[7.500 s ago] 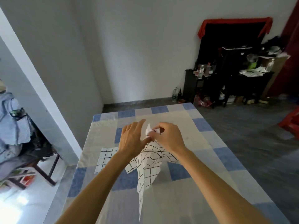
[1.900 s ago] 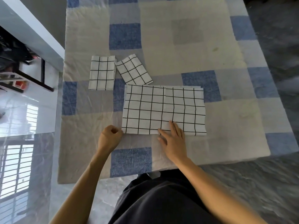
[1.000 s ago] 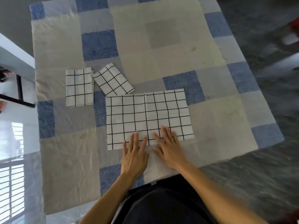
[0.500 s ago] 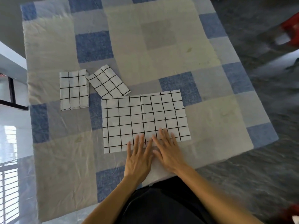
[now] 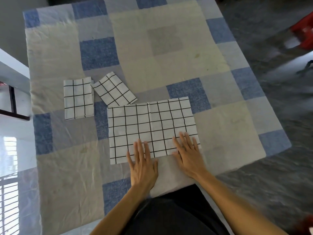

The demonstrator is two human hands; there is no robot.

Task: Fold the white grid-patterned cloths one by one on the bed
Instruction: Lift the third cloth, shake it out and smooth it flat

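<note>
- Both our hands, left hand (image 5: 142, 165) and right hand (image 5: 188, 153), press flat, fingers spread, on the half-folded cloth (image 5: 152, 128)
- Uneven pressure could skew its near edge

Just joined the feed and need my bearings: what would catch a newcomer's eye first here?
The large grid cloth lies spread flat near the bed's front edge, the left hand and right hand pressing its near edge with straight fingers. Beyond its far left corner sit two small folded pieces: a straight folded cloth and, beside it, a tilted folded cloth.
</note>
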